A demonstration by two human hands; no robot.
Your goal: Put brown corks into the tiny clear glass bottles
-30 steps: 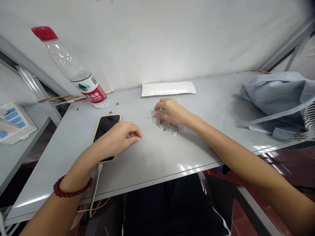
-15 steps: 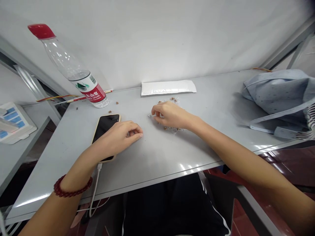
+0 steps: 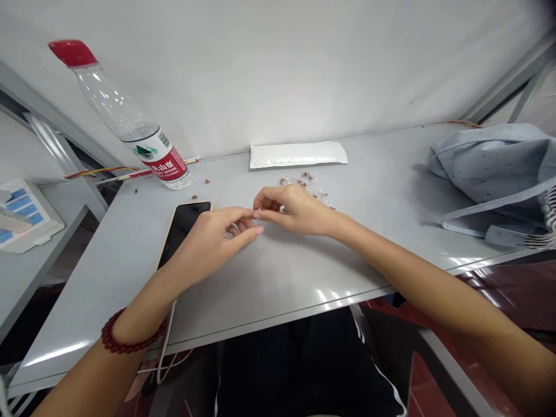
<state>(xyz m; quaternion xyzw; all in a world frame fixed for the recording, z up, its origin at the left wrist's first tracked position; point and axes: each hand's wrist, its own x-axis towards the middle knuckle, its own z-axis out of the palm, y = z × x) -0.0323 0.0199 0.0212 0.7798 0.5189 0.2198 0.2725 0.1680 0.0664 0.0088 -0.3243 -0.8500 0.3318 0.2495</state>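
Head view, a desk at close range: what are the hands doing?

Left hand (image 3: 212, 246) and right hand (image 3: 295, 211) meet at mid-desk, fingertips just touching, fingers curled inward. Whether they grip anything is too small to tell.

Where is the work itself?

A scatter of clear plastic pieces (image 3: 306, 184) flecked with brown bits lies just behind the right hand, its near edge at the fingers, on the glossy grey desk (image 3: 282, 284).

Anything readable?

A clear plastic bottle (image 3: 115, 107) with a red cap (image 3: 72, 53) stands near the back edge, its red-and-white label (image 3: 158, 156) reading "SPRING" in small white capitals. The rest of the print is too small to read.

What else frames the hands?

A black-screened phone (image 3: 182, 226) in a cream case lies beneath the left hand, a white cable (image 3: 167, 341) trailing over the front edge. A white padded envelope (image 3: 297, 154) lies flat along the back edge. A pale blue cloth bag (image 3: 490, 174) slumps at the right end. A dark red bead bracelet (image 3: 130, 337) circles the left wrist. Glossy desktop runs from the hands to the front edge.
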